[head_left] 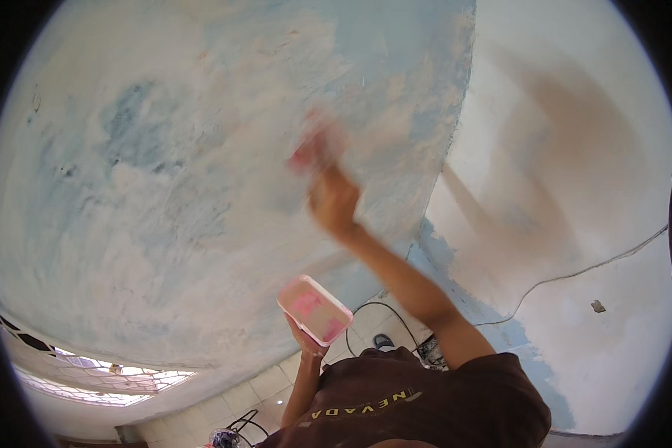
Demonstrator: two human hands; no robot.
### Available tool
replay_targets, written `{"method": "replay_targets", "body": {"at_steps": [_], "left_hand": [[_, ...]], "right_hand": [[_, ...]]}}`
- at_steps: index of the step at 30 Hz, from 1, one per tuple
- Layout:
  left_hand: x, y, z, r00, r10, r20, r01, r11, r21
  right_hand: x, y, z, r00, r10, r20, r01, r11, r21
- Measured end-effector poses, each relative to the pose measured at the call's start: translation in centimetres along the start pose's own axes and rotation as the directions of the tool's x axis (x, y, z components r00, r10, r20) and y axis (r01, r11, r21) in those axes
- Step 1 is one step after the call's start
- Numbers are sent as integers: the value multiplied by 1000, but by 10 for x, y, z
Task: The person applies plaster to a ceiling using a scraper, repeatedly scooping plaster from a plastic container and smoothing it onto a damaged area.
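Note:
My right hand (334, 201) is raised against a patchy blue and white wall (164, 187). It grips a small pink tool (313, 149), which is motion-blurred and pressed on or close to the wall surface. My left hand (306, 340) is lower, near my chest, holding up a small rectangular white tray (315, 310) smeared with pink inside. The tray tilts toward the wall. My brown shirt (425, 403) fills the lower middle of the view.
The blue wall meets a white wall (575, 149) with a brownish stain at a corner on the right. A thin cable (575, 275) runs across that wall. Below are pale floor tiles (269, 384), a black cable (384, 306) and a patterned vent opening (89, 377).

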State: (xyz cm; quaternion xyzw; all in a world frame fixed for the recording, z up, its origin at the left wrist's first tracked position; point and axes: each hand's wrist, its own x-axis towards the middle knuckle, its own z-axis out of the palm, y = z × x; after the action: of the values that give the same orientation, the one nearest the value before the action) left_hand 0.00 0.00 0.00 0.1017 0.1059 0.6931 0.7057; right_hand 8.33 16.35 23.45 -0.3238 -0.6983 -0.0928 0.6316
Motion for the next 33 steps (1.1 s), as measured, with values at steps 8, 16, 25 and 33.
{"method": "replay_targets", "body": {"at_steps": [8,16,25,33], "left_hand": [[-6,34,3,992,-56,-115,60,998,31],[-19,43,-5,994,-93,-53,94,995,27],[-60,84,-24,990,-98,-101,105,992,68],[-100,98,-17,996,-30,-84,34,998,56]], "right_hand": [[-44,22,-34,996,9,-83,10,974,227],[59,62,-51,923,333,-192,-345,938,-34],[-91,-64,-16,994,75,85,-95,958,272],[60,-3,-31,907,345,-243,-372,925,-73]]}}
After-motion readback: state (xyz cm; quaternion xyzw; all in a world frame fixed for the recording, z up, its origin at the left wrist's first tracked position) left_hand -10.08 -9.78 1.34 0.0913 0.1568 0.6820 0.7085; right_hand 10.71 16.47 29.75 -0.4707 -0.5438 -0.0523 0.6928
